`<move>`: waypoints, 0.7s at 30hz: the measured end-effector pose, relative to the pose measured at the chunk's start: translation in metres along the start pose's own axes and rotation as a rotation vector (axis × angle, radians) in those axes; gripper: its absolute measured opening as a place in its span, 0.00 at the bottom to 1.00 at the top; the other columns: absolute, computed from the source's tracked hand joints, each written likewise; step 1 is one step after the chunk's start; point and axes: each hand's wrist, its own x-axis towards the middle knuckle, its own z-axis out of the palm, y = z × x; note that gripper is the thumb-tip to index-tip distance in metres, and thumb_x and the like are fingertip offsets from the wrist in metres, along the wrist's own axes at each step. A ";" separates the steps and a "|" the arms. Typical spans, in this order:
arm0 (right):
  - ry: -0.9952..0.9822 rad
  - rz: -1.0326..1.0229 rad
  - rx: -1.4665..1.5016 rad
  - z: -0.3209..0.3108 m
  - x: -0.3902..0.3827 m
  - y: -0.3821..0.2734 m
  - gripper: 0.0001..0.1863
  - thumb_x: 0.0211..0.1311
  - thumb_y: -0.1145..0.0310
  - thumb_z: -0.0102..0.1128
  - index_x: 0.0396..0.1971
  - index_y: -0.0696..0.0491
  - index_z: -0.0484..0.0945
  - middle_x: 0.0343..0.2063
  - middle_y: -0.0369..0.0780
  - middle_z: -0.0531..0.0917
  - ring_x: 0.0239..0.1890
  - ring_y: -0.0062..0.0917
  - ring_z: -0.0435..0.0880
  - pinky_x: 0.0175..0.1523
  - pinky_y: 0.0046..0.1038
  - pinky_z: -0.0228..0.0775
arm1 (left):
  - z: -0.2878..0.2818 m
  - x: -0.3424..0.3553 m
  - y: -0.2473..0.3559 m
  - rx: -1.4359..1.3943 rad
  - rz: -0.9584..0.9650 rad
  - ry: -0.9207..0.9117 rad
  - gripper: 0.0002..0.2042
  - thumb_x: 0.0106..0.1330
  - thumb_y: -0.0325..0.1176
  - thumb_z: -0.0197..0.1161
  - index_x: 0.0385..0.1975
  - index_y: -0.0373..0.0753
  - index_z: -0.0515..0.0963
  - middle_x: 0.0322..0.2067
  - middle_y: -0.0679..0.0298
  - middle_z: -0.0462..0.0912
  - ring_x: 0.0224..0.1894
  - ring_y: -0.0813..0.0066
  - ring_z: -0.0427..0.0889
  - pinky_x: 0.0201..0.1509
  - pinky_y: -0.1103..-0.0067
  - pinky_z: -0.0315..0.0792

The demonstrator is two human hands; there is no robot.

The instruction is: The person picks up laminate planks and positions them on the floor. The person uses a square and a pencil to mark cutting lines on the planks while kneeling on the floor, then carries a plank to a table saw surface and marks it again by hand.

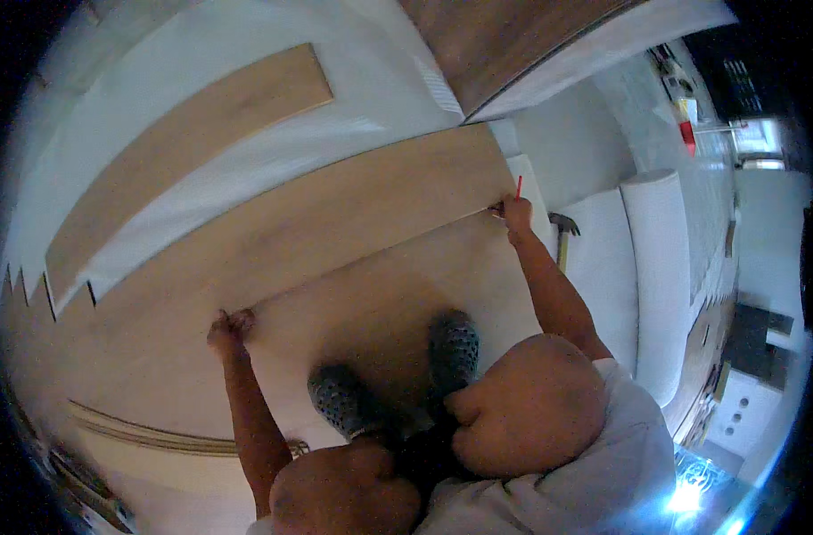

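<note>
Wood-look floor planks (pixel 326 209) lie in front of me. A thin pale strip, which looks like a tape measure (pixel 424 237), stretches along a plank seam between my hands. My left hand (pixel 231 332) is closed at the strip's left end; the fingers are small and dim. At the strip's right end, near the plank ends, my right hand (pixel 515 218) is closed, with a red pencil (pixel 519 185) sticking up from it. Just right of that hand lies a hammer (pixel 563 234) with a dark claw head. My shoes stand on the planks between my arms.
A loose plank (pixel 192 147) rests on white underlay (pixel 362 67) at the far left. A brown wooden panel (pixel 513 40) stands at the top. A white underlay roll (pixel 661 285) lies to the right. Stacked planks (pixel 157 437) sit at the lower left.
</note>
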 end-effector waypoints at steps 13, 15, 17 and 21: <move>0.122 -0.212 -0.821 -0.075 -0.041 0.001 0.20 0.66 0.50 0.55 0.36 0.54 0.79 0.29 0.47 0.85 0.33 0.43 0.86 0.36 0.44 0.76 | 0.040 -0.055 0.063 -0.089 -0.148 0.020 0.15 0.73 0.39 0.55 0.43 0.30 0.74 0.34 0.53 0.82 0.32 0.60 0.83 0.36 0.68 0.81; 0.203 -0.203 -0.780 -0.087 -0.081 -0.009 0.17 0.66 0.53 0.56 0.38 0.53 0.79 0.29 0.48 0.84 0.33 0.44 0.85 0.36 0.45 0.75 | 0.047 -0.071 0.087 -0.278 -0.188 0.045 0.15 0.74 0.39 0.54 0.45 0.30 0.74 0.35 0.53 0.82 0.32 0.59 0.83 0.38 0.68 0.82; 0.310 -0.227 -0.804 -0.151 -0.115 0.027 0.16 0.67 0.55 0.56 0.35 0.53 0.80 0.25 0.46 0.84 0.27 0.37 0.85 0.32 0.41 0.75 | 0.082 -0.095 0.108 -0.308 -0.260 0.068 0.16 0.74 0.39 0.53 0.47 0.30 0.73 0.37 0.51 0.82 0.35 0.58 0.83 0.41 0.66 0.82; 0.400 0.046 -0.870 -0.211 -0.204 0.055 0.13 0.67 0.58 0.56 0.35 0.54 0.79 0.25 0.48 0.84 0.28 0.44 0.84 0.32 0.43 0.74 | 0.027 -0.071 0.108 0.424 0.056 -0.344 0.17 0.73 0.38 0.54 0.51 0.29 0.72 0.44 0.46 0.81 0.45 0.56 0.83 0.47 0.64 0.82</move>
